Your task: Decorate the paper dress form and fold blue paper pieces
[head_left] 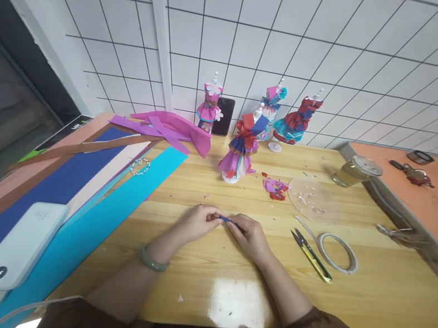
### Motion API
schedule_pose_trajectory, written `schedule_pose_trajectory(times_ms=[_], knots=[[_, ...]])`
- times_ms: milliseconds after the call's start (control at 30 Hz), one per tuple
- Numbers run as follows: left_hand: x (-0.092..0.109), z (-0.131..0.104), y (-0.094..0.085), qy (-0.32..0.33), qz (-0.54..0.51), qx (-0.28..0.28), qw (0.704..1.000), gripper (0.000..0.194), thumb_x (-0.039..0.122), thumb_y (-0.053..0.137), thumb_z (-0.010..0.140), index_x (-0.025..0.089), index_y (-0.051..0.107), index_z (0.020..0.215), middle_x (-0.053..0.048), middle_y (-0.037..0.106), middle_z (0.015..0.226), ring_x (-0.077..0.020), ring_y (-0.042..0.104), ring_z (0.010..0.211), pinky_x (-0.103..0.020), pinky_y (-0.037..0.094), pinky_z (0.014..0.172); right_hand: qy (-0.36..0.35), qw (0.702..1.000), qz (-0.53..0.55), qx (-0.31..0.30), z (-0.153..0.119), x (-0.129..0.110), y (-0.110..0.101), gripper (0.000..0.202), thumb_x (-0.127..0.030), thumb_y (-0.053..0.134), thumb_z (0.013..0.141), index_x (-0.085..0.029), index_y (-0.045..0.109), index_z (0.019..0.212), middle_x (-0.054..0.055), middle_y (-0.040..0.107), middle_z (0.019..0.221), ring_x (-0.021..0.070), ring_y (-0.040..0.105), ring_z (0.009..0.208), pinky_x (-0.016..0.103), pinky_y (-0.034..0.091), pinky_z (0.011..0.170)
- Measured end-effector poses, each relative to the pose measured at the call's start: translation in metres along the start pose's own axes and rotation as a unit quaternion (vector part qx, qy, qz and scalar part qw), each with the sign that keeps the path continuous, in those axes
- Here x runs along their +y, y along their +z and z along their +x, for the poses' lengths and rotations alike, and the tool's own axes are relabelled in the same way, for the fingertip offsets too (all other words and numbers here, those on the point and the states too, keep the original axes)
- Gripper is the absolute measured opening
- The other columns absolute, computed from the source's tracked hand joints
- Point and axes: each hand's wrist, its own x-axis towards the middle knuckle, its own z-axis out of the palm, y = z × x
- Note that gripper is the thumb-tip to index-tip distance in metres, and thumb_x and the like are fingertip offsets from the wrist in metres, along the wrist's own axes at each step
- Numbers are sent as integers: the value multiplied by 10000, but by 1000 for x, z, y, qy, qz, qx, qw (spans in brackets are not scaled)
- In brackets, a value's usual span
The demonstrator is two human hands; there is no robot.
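Observation:
Between my two hands a thin strip of dark blue paper [228, 220] is stretched over the wooden table [249, 282]. My left hand [203, 222] pinches one end of the strip, its fingers closed. The other end is gripped by my right hand [249, 236], fingers pressed together. Just beyond my hands stands a small dress form [242, 146] dressed in red, blue and pink paper. To the right of my right hand lie yellow-handled thread snips [312, 256], beside a roll of white tape [338, 253].
Three more dressed forms, one in pink [211, 97], stand along the tiled wall near a phone [224, 117]. Coloured paper strips [122, 203] and a white power bank [20, 245] cover the left. Paper scraps [275, 187], a clear bead dish [314, 200] and a lidded glass [356, 172] sit right.

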Motion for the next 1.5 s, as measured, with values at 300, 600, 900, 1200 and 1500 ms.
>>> schedule_pose_trajectory(times_ms=[300,600,900,1200,1500], knots=[[2,2,5,-25,-66,43,997,478,289,594,665,161,506,1116,-6,571,757,-77,486,611,-198,406,578,2,998,10,63,0,1,4,223,-273,429,841,-208,597,973,67,616,786,168,577,726,292,467,656],[3,4,13,-6,-98,47,994,293,318,546,722,139,577,952,-28,600,777,-103,527,678,-216,417,625,-22,997,13,68,0,0,8,271,-255,407,850,-223,566,1067,73,607,807,168,575,736,295,477,655],[10,8,7,2,-183,77,980,344,322,579,700,131,533,983,-25,598,765,-106,544,710,-238,422,697,21,993,39,110,-1,2,5,227,-259,422,839,-202,596,973,69,598,771,178,564,710,301,466,641],[3,23,25,-11,-168,-11,986,270,340,598,672,112,579,815,-37,594,782,-122,532,721,-240,405,678,63,975,78,199,0,13,8,222,-270,479,805,-179,614,957,73,627,816,176,581,740,305,472,671],[7,18,23,-31,-213,14,976,334,423,544,700,109,607,796,-26,580,708,-109,496,654,-219,384,625,45,985,58,159,0,9,8,265,-249,437,828,-192,585,1040,58,594,757,157,555,685,292,464,642]])
